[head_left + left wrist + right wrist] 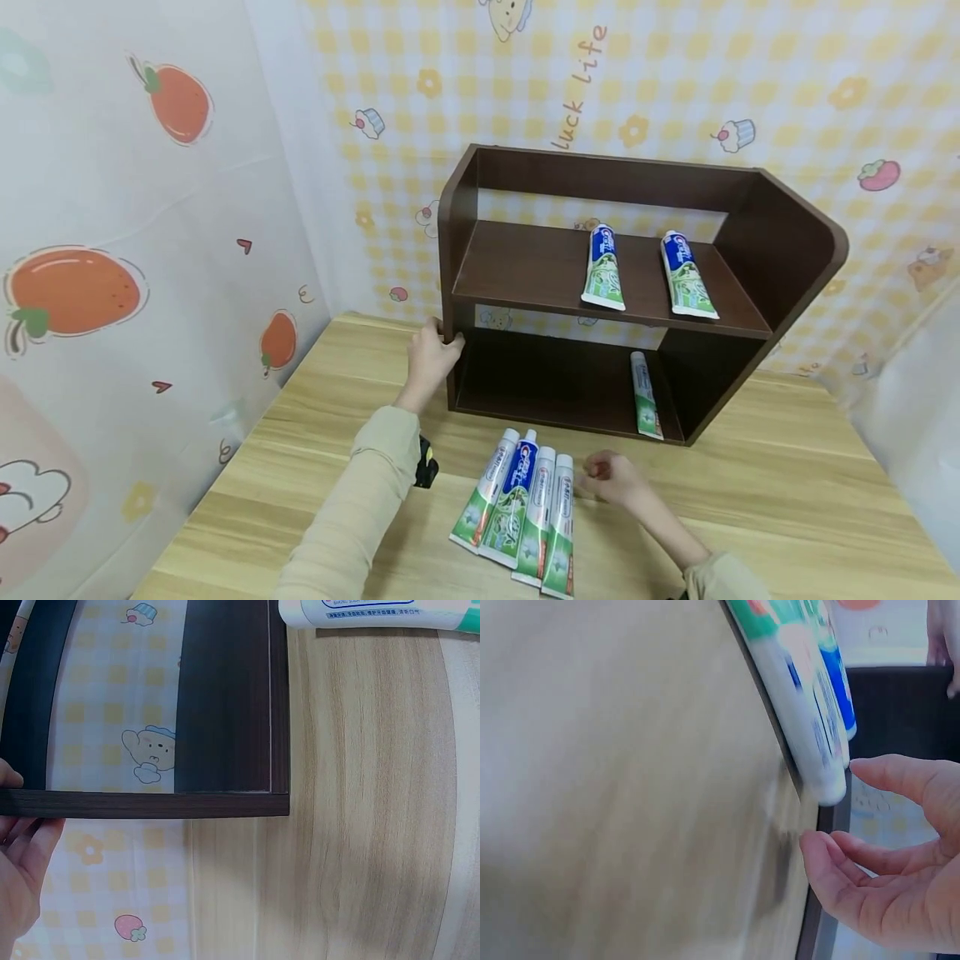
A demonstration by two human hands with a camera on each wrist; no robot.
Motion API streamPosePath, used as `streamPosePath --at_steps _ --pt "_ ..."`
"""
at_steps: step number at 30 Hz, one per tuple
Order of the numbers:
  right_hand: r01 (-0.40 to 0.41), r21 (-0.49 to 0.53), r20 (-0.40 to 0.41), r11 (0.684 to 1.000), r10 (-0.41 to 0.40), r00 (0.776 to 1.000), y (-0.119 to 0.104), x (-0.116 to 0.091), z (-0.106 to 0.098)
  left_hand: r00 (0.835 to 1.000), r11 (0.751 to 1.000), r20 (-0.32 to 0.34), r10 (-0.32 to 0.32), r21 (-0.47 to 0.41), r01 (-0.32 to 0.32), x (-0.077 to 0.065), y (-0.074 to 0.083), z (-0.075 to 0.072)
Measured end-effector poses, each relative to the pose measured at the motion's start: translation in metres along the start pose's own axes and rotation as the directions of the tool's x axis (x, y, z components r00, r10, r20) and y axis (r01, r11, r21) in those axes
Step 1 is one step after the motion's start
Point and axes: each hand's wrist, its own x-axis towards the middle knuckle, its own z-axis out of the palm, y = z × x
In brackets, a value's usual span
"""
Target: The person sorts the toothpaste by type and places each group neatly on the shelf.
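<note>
My left hand (433,357) grips the left side panel of a dark brown two-tier shelf (540,258), and the left wrist view shows the thumb and fingers (36,855) on opposite faces of that board. In front of the shelf, several toothpaste tubes lie side by side on the table: a green-and-white tube (558,525) at the right end, another next to it, then a blue-capped green tube (513,500) and one more at the left. Just right of them my right hand (617,479) hovers, thumb and bent fingers apart around nothing, close to the cap end of the nearest toothpaste tube (802,712).
On the upper tier lie two blue-and-green toothpaste tubes (603,268) (687,275). A green-and-white tube (646,396) lies at the right of the lower tier. Patterned cloth (375,183) hangs behind the shelf and at the sides. The table (795,467) has a wood-grain top.
</note>
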Motion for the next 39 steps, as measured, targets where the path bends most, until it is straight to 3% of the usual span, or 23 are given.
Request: streamPosePath --at_steps 8,19,26,39 --pt "-0.025 0.026 0.091 0.999 0.022 0.996 -0.007 -0.012 0.019 1.0 1.0 0.001 0.002 0.008 -0.002 0.0 0.001 0.0" --pt "-0.037 -0.033 0.059 0.999 0.039 0.997 -0.016 -0.019 0.037 1.0 1.0 -0.012 0.009 0.0 -0.009 0.0 0.001 -0.003" --pt "-0.009 -0.098 0.072 0.995 0.017 0.997 -0.016 -0.022 0.039 1.0 1.0 -0.002 0.025 0.012 -0.025 0.001 0.001 -0.001" --pt "-0.054 -0.024 0.069 0.998 0.056 0.996 -0.01 -0.021 0.032 0.999 0.999 -0.015 0.044 0.016 -0.043 -0.001 0.001 -0.001"
